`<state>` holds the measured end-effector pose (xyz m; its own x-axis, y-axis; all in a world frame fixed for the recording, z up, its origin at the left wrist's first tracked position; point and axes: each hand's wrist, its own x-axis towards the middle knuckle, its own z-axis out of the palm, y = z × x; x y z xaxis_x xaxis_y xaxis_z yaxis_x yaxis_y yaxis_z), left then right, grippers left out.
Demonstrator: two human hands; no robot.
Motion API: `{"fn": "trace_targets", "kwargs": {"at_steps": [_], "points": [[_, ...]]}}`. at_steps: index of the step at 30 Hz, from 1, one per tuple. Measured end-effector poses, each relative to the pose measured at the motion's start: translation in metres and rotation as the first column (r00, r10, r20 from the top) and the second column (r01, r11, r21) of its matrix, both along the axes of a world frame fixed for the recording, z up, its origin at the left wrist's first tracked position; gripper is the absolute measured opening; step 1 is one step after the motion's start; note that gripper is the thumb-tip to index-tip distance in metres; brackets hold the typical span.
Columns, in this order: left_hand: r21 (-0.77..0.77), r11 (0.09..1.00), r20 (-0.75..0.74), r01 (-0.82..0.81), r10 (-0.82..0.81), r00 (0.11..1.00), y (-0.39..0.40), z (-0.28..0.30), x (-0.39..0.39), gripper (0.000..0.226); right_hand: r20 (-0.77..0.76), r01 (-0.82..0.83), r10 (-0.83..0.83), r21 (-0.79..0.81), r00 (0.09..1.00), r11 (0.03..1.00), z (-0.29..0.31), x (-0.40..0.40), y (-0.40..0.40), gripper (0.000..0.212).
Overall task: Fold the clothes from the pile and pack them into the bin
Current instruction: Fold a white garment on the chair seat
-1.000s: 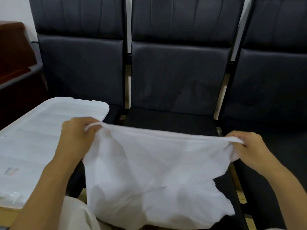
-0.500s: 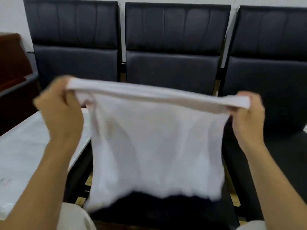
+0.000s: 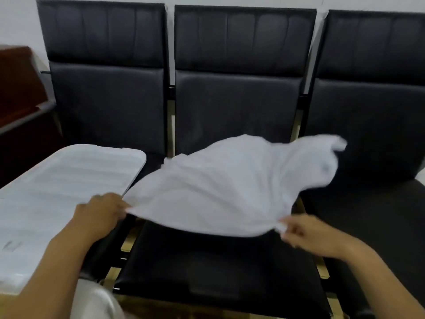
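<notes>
A white garment [image 3: 232, 185] billows in the air above the middle black chair seat [image 3: 207, 268], its far end flung toward the backrests. My left hand [image 3: 101, 212] pinches its near left corner, low beside the bin lid. My right hand [image 3: 305, 231] pinches the near right corner at about the same height. The cloth is blurred from motion. A white plastic bin lid [image 3: 57, 192] covers the bin on the left chair; the bin's inside is hidden. No clothes pile is in view.
Three black padded chairs [image 3: 239, 107] stand in a row against a white wall. A dark wooden cabinet [image 3: 18, 93] sits at the far left. The right chair seat [image 3: 372, 215] lies beside my right hand.
My hands dropped from chest height to just above the seat, and the garment that hung down from them now flies out forward and flat over the middle chair.
</notes>
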<state>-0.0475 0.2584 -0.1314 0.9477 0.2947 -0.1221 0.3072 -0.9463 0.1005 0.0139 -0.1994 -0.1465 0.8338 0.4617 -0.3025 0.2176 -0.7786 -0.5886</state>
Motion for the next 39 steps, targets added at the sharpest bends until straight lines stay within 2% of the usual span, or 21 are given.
{"fn": "trace_targets", "kwargs": {"at_steps": [2, 3, 5, 7, 9, 11, 12, 14, 15, 18, 20, 22, 23, 25, 27, 28, 31, 32, 35, 38, 39], "points": [[-0.144, 0.989, -0.369, 0.034, -0.085, 0.925, 0.005, -0.019, -0.003, 0.071, -0.329, -0.043, 0.033, -0.022, 0.944, 0.999, -0.011, -0.007, -0.005, 0.017], [-0.16, 0.986, -0.465, 0.053, -0.123, 0.877, 0.003, -0.024, -0.002, 0.077, -0.381, 0.021, -0.02, 0.0, 0.925, 1.0, -0.015, -0.008, -0.01, 0.02], [-0.202, 0.975, -0.48, 0.096, -0.184, 0.858, -0.008, -0.033, 0.006, 0.066, -0.338, 0.211, -0.188, 0.033, 0.922, 0.977, -0.029, -0.005, -0.02, 0.021], [-0.313, 0.937, -0.374, 0.157, -0.273, 0.886, -0.033, -0.039, 0.023, 0.053, -0.23, 0.365, -0.366, -0.052, 0.902, 0.93, -0.051, 0.01, -0.032, 0.022], [-0.432, 0.867, -0.193, 0.25, -0.36, 0.913, -0.069, -0.042, 0.034, 0.051, -0.176, 0.55, -0.558, -0.097, 0.811, 0.829, -0.072, 0.028, -0.038, 0.032], [-0.532, 0.761, -0.092, 0.371, -0.487, 0.869, -0.105, -0.055, 0.042, 0.074, -0.201, 0.734, -0.723, -0.027, 0.661, 0.679, -0.086, 0.045, -0.036, 0.044], [-0.55, 0.724, -0.113, 0.417, -0.559, 0.821, -0.123, -0.065, 0.047, 0.082, -0.167, 0.768, -0.759, -0.017, 0.63, 0.641, -0.09, 0.053, -0.034, 0.048], [-0.468, 0.694, -0.188, 0.547, -0.683, 0.706, -0.157, -0.09, 0.054, 0.083, 0.006, 0.745, -0.745, -0.021, 0.667, 0.667, -0.099, 0.066, -0.025, 0.045], [-0.374, 0.658, -0.141, 0.653, -0.737, 0.662, -0.174, -0.104, 0.057, 0.08, 0.071, 0.737, -0.736, 0.02, 0.673, 0.676, -0.106, 0.071, -0.022, 0.04], [-0.153, 0.567, -0.142, 0.809, -0.823, 0.55, -0.208, -0.14, 0.061, 0.057, 0.187, 0.705, -0.719, 0.143, 0.67, 0.694, -0.124, 0.087, -0.01, 0.03], [-0.153, 0.54, -0.017, 0.828, -0.839, 0.544, -0.224, -0.15, 0.07, 0.047, 0.254, 0.716, -0.727, 0.15, 0.638, 0.682, -0.134, 0.101, -0.014, 0.021], [-0.322, 0.576, 0.11, 0.751, -0.765, 0.634, -0.24, -0.139, 0.08, 0.049, 0.253, 0.726, -0.755, 0.215, 0.605, 0.654, -0.137, 0.112, -0.023, 0.019], [-0.376, 0.58, 0.176, 0.723, -0.721, 0.67, -0.247, -0.136, 0.088, 0.048, 0.206, 0.738, -0.8, 0.309, 0.563, 0.6, -0.135, 0.116, -0.029, 0.019], [-0.511, 0.575, 0.259, 0.639, -0.606, 0.752, -0.265, -0.129, 0.106, 0.048, -0.006, 0.78, -0.917, 0.529, 0.398, 0.335, -0.122, 0.119, -0.039, 0.021], [-0.524, 0.598, 0.273, 0.607, -0.557, 0.785, -0.289, -0.124, 0.129, 0.058, -0.229, 0.798, -0.944, 0.6, 0.238, 0.056, -0.11, 0.121, -0.052, 0.022], [-0.516, 0.605, 0.291, 0.607, -0.542, 0.788, -0.298, -0.124, 0.142, 0.059, -0.316, 0.805, -0.924, 0.593, 0.215, -0.016, -0.106, 0.122, -0.057, 0.021], [-0.503, 0.612, 0.346, 0.61, -0.504, 0.791, -0.323, -0.119, 0.182, 0.044, -0.594, 0.824, -0.767, 0.544, 0.244, -0.159, -0.106, 0.12, -0.068, 0.015], [-0.464, 0.628, 0.344, 0.624, -0.522, 0.781, -0.331, -0.117, 0.196, 0.043, -0.645, 0.837, -0.714, 0.524, 0.271, -0.156, -0.105, 0.118, -0.07, 0.018], [-0.374, 0.67, 0.168, 0.641, -0.63, 0.758, -0.359, -0.109, 0.237, 0.059, -0.616, 0.787, -0.649, 0.616, 0.447, -0.043, -0.097, 0.114, -0.078, 0.034], [-0.635, 0.678, -0.073, 0.369, -0.529, 0.846, -0.392, -0.096, 0.27, 0.065, -0.5, 0.683, -0.596, 0.721, 0.628, 0.115, -0.084, 0.11, -0.085, 0.042], [-0.648, 0.697, -0.135, 0.309, -0.504, 0.853, -0.4, -0.092, 0.279, 0.075, -0.464, 0.65, -0.583, 0.745, 0.667, 0.15, -0.08, 0.108, -0.088, 0.045]]}}
